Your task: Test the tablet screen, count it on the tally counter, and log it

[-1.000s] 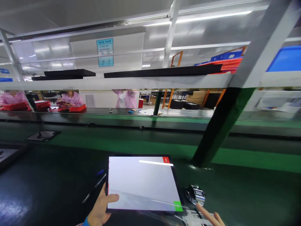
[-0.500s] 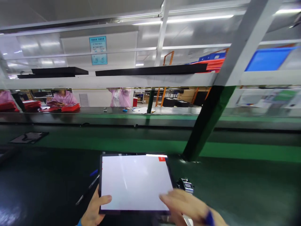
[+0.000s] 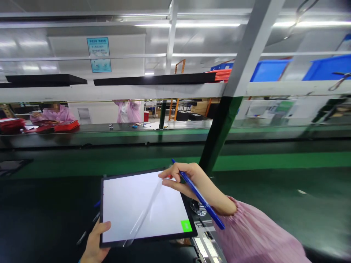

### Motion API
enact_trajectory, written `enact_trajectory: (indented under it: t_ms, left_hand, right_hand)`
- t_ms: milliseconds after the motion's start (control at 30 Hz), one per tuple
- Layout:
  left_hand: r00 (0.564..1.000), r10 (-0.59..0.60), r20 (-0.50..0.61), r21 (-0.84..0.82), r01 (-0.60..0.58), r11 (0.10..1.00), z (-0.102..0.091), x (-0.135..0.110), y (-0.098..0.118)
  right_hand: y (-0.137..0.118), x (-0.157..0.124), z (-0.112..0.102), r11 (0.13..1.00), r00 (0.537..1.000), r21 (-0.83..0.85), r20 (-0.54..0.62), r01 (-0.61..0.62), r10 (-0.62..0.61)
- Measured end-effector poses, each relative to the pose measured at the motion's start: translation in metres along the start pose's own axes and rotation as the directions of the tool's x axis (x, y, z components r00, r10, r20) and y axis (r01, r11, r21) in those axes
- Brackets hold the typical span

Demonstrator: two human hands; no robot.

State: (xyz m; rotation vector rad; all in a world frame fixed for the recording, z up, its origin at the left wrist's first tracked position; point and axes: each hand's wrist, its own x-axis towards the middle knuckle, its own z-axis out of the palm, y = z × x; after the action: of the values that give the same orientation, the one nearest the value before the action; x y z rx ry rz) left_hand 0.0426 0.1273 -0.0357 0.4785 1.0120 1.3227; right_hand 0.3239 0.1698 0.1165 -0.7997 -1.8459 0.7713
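A tablet-like screen panel (image 3: 123, 204) is lit white, with a green square at its lower right corner. My left hand (image 3: 94, 241) grips its lower left corner, thumb on the front. My right hand (image 3: 189, 179) is above the upper right corner, thumb and forefinger pinched together on a clear film (image 3: 146, 212). The film lifts from that corner and folds diagonally down across the screen. A blue pen (image 3: 203, 200) is tucked between the fingers of the same hand. Its fingertips partly hide a red mark on the screen.
A metal counter-like device (image 3: 198, 207) and an opened silver assembly (image 3: 205, 244) lie right of the panel. Another pen (image 3: 85, 232) lies at left. A dark green post (image 3: 219, 135) rises behind. A person in pink (image 3: 55, 115) sits across the bench.
My right hand has moved from the panel's lower right to its upper right corner and now pinches the film. The panel is tilted, and a green square now shows. The view has turned right.
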Motion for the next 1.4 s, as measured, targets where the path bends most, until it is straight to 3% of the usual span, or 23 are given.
enact_trajectory:
  t_ms: [100,200,367,567,667,800,900,1267,1400]
  left_hand:
    - [0.997,-0.05,-0.05,-0.029,0.049,0.998,-0.009,0.005,-0.003]
    - [0.997,-0.077,-0.015,-0.008,0.077,0.997,-0.013,0.008,-0.004]
    - [0.995,-0.094,0.032,-0.035,0.095,0.995,0.006,0.001,0.003]
    - [0.988,-0.101,0.117,-0.114,0.114,0.987,0.022,-0.002,0.008]
    - [0.995,-0.093,0.047,-0.19,0.1,0.977,0.023,-0.004,0.009]
    - [0.992,-0.045,-0.115,-0.242,0.016,0.97,0.029,-0.012,0.012]
    - [0.985,-0.08,-0.153,-0.273,0.036,0.961,0.034,-0.015,0.014]
    - [0.985,-0.071,0.159,-0.348,0.123,0.929,0.019,-0.008,0.008]
    - [0.984,-0.03,0.176,-0.344,0.09,0.935,0.02,-0.008,0.006]
  right_hand:
    - [0.015,-0.007,0.001,1.0,0.982,0.018,-0.188,0.019,-0.015]
    - [0.035,-0.016,0.007,0.996,0.939,0.077,-0.343,0.045,-0.016]
    - [0.06,-0.029,0.027,0.969,0.841,0.247,-0.529,0.028,0.111]
    - [0.065,-0.029,0.041,0.941,0.691,0.339,-0.679,-0.003,0.247]
    - [0.07,-0.029,0.043,0.959,0.616,0.283,-0.753,-0.015,0.232]
    - [0.082,-0.033,0.044,0.983,0.558,0.183,-0.818,0.025,0.138]
    - [0.088,-0.033,0.045,0.981,0.555,0.193,-0.819,0.026,0.147]
    - [0.093,-0.026,0.047,0.97,0.575,0.235,-0.804,0.07,0.153]
    - [0.094,-0.025,0.048,0.97,0.603,0.23,-0.785,0.072,0.141]
